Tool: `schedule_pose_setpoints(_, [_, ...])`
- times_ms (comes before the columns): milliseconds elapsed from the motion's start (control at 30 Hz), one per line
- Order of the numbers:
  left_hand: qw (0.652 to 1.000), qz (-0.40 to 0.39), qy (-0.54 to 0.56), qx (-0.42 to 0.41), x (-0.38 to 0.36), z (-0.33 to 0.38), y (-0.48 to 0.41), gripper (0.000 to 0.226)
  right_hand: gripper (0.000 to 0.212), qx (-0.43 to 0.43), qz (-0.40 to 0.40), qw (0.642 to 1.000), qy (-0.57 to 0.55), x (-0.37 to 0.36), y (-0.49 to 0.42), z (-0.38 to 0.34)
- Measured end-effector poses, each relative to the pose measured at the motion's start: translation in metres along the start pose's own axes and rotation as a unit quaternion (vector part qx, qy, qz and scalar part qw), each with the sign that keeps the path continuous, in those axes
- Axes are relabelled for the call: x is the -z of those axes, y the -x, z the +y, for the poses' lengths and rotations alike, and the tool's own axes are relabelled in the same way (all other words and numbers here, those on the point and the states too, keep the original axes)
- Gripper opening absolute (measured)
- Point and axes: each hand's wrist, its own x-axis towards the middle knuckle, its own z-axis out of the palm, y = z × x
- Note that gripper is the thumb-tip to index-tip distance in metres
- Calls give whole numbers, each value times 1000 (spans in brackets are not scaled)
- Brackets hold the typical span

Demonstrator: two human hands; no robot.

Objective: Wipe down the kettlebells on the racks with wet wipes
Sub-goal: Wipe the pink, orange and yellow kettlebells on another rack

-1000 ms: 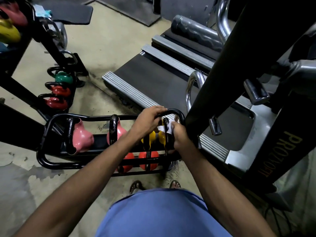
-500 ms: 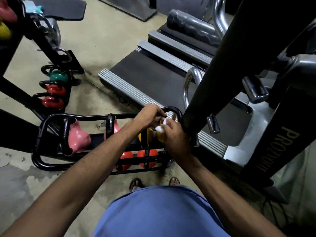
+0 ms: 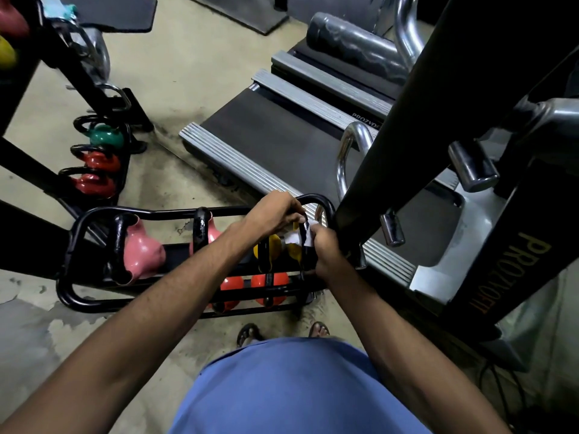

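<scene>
The right hand (image 3: 327, 250) has slid down from the crown of the handle, and the wet wipe (image 3: 294, 238) that was bunched up top now sits lower on the black handle of the end yellow kettlebell (image 3: 295, 252), fingers curled round wipe and handle together. That reads as the handle pass nearly finished, with the body next. The left hand (image 3: 275, 214) still grips the rack (image 3: 94, 211) at its far rail, fingers wrapped over. It's tight on the right, where the black upright (image 3: 391, 151) stands just beside the knuckles. There's open room to the left, towards the second yellow kettlebell (image 3: 272, 247) and the pink kettlebells (image 3: 142, 249).
</scene>
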Motion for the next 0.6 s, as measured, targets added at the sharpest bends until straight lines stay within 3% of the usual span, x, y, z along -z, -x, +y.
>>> schedule_pose_setpoints(67, [1000,4,-5,-5,0,1,1,18,22,-28,-21,997,-73,-1,-4,-1])
schedule_pose_setpoints(133, [1000,3,-1,3,0,1,1,18,17,-15,-10,998,-58,-1,-4,2])
schedule_pose_setpoints(267, [1000,-1,9,20,1,2,0,22,28,116,56,991,37,9,9,13])
schedule_pose_setpoints(333, [999,-5,20,35,1,1,0,27,26,235,72,954,171,16,25,14])
schedule_pose_setpoints(433, [998,-14,30,44,2,2,0,29,13,414,54,833,364,33,35,21])
schedule_pose_setpoints(500, [999,-17,34,39,2,3,0,30,19,461,35,772,437,37,35,29])
schedule_pose_setpoints(567, [999,-16,25,33,4,5,0,31,22,477,38,759,442,38,39,32])
schedule_pose_setpoints(600, [999,-16,21,31,5,6,1,32,21,470,51,776,417,37,44,32])
